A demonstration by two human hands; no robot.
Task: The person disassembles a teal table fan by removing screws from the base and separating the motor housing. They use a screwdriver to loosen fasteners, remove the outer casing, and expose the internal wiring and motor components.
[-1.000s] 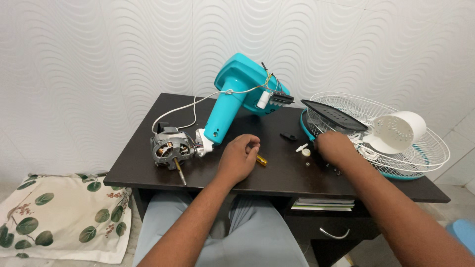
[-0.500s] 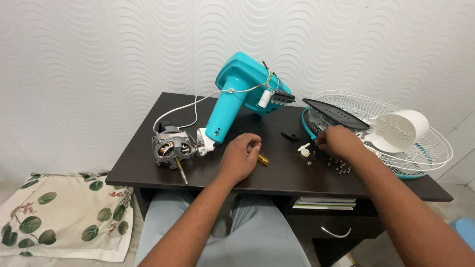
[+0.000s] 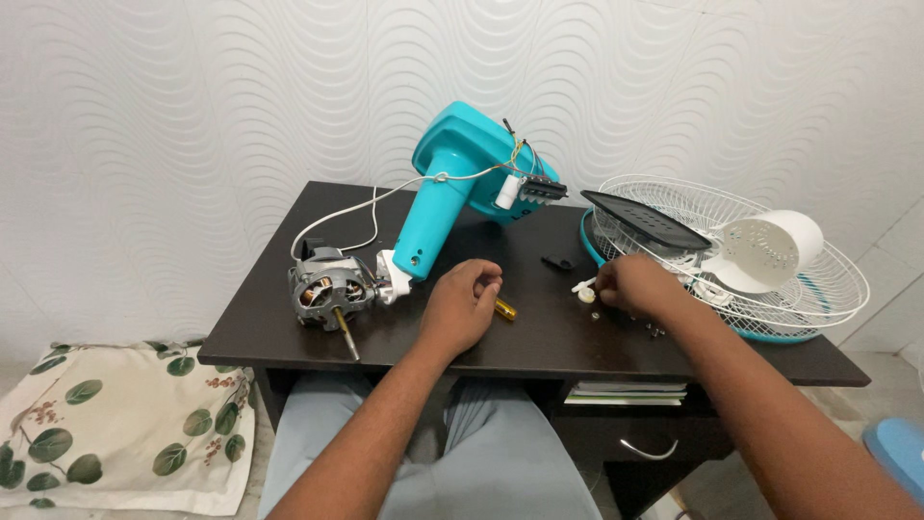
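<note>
Left hand (image 3: 460, 306) rests on dark table (image 3: 289, 318), fingers curled into loose fist, brass piece (image 3: 504, 309) just beside knuckles; whether it touches, cannot tell. Right hand (image 3: 630, 285) at small white part (image 3: 584, 296), fingertips drawn together over small screws (image 3: 654, 330); whether they pinch anything, cannot tell. Motor (image 3: 327, 291) left of left hand, joined to teal housing (image 3: 452, 193). White grille (image 3: 770, 260) at table's right end, white cap (image 3: 770, 252) in it.
</note>
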